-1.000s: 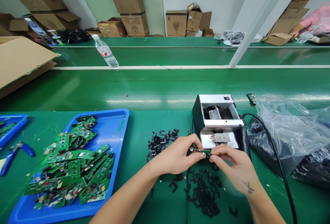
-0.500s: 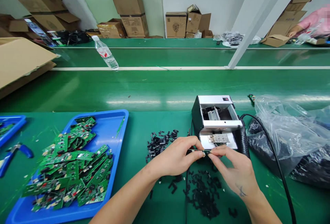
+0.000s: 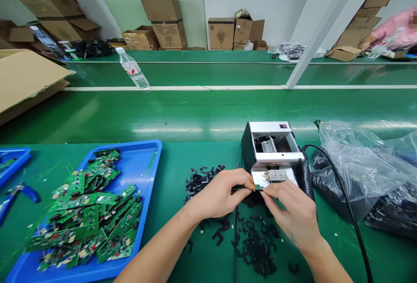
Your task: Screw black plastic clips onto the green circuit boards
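Circuit board (image 3: pixel 258 187): one, held level at the clock's centre, apparently gripped by both ends for steadiness.
Left hand (image 3: pixel 224 194): thumb and fingers pinching the 9 o'clock end.
Right hand (image 3: pixel 293 209): fingertips narrow, pinching at the 3 o'clock end; cannot tell whether also gripping a small part.
Machine (image 3: pixel 280 157): one, at 1 o'clock, seemingly placed close for easy reach.
Black clips (image 3: pixel 259 248): two main heaps, at 6 and 9 o'clock, presumably handy; too many to count.
Blue trays (image 3: pixel 150 187): two, at 9 o'clock, likely containing loose boards (image 3: pixel 93 220), uncountable.
Pliers (image 3: pixel 31 194): one pair, 9 o'clock.
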`<state>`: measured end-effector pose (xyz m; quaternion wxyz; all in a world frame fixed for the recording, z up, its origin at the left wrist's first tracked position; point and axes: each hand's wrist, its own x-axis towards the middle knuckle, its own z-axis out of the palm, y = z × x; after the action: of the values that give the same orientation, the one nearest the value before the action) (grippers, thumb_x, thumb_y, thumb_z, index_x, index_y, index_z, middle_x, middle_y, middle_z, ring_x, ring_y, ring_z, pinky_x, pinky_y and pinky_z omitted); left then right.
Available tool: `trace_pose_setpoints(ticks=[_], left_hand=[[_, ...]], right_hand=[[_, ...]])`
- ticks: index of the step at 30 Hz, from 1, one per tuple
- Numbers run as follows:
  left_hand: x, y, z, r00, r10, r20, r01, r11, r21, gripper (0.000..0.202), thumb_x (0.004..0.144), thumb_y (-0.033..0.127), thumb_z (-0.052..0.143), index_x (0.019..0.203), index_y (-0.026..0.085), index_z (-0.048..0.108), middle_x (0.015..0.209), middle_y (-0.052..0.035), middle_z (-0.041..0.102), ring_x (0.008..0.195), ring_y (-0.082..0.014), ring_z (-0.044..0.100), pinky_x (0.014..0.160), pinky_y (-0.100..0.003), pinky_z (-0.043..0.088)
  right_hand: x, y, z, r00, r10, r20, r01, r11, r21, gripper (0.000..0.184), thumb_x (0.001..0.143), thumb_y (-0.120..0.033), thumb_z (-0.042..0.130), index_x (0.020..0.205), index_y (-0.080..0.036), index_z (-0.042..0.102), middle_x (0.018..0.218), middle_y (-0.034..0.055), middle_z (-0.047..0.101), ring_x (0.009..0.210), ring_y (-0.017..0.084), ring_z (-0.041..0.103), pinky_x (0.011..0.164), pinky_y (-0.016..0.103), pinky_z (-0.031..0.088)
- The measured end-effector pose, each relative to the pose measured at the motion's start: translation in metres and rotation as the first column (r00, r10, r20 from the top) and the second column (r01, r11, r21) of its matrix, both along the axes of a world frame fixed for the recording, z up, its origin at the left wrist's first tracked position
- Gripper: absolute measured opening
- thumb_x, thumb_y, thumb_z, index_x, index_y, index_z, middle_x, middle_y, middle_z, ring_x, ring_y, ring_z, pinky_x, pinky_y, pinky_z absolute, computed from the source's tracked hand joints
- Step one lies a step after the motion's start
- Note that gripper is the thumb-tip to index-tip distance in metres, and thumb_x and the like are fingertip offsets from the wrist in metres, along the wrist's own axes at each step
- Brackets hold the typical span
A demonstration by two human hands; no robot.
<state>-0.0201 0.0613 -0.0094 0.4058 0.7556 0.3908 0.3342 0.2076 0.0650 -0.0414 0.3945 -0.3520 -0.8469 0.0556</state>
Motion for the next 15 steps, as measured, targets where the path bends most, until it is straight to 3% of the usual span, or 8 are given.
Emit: trace_pose_setpoints(ticks=[6, 10, 12, 14, 15], left_hand=[[-0.003, 0.000, -0.010, 0.957, 0.043, -0.288, 0.038, 0.962, 0.269, 0.019, 0.102, 0.015, 0.052, 0.100, 0.019, 0.070, 0.117, -0.0036, 0.070, 0.098, -0.0183, 0.059, 0.089, -0.033, 0.048], [-0.002, -0.004, -0.009, 0.902, 0.081, -0.423, 0.071, 0.941, 0.331, 0.023, 0.102, 0.012, 0.050, 0.102, 0.020, 0.071, 0.125, -0.0022, 0.068, 0.102, -0.0203, 0.056, 0.088, -0.034, 0.051], [-0.002, -0.005, -0.007, 0.882, 0.093, -0.462, 0.077, 0.939, 0.336, 0.024, 0.101, 0.012, 0.049, 0.101, 0.020, 0.071, 0.127, -0.0018, 0.067, 0.102, -0.0204, 0.055, 0.087, -0.034, 0.052], [-0.002, -0.006, -0.007, 0.868, 0.097, -0.487, 0.083, 0.939, 0.334, 0.024, 0.102, 0.012, 0.048, 0.102, 0.020, 0.072, 0.129, -0.0013, 0.067, 0.102, -0.0203, 0.055, 0.086, -0.034, 0.053], [-0.002, -0.007, -0.006, 0.862, 0.099, -0.498, 0.084, 0.939, 0.333, 0.024, 0.102, 0.012, 0.049, 0.102, 0.020, 0.072, 0.129, -0.0010, 0.067, 0.102, -0.0203, 0.055, 0.085, -0.034, 0.053]], right_hand=[[-0.005, -0.001, 0.001, 0.991, -0.058, 0.120, 0.050, 0.996, 0.069, 0.011, 0.089, -0.007, 0.071, 0.091, -0.018, 0.071, 0.080, 0.0023, 0.072, 0.073, 0.018, 0.062, 0.070, 0.033, 0.048], [0.002, -0.002, 0.003, 0.986, -0.037, 0.160, 0.035, 0.999, 0.017, 0.012, 0.094, -0.012, 0.066, 0.099, -0.020, 0.073, 0.086, 0.0025, 0.073, 0.079, 0.018, 0.067, 0.075, 0.032, 0.051], [0.016, 0.001, 0.007, 0.994, -0.053, 0.094, 0.058, 0.997, -0.050, 0.012, 0.097, -0.018, 0.063, 0.101, -0.023, 0.073, 0.092, 0.0029, 0.075, 0.083, 0.018, 0.070, 0.080, 0.031, 0.054], [0.037, 0.011, 0.012, 0.967, -0.253, 0.043, 0.256, 0.953, -0.164, 0.015, 0.098, -0.031, 0.060, 0.103, -0.025, 0.073, 0.095, 0.0046, 0.077, 0.084, 0.023, 0.073, 0.082, 0.037, 0.056], [0.049, 0.018, 0.014, 0.902, -0.425, 0.079, 0.431, 0.869, -0.243, 0.022, 0.097, -0.040, 0.058, 0.105, -0.025, 0.073, 0.095, 0.0067, 0.077, 0.083, 0.027, 0.073, 0.081, 0.043, 0.056]])
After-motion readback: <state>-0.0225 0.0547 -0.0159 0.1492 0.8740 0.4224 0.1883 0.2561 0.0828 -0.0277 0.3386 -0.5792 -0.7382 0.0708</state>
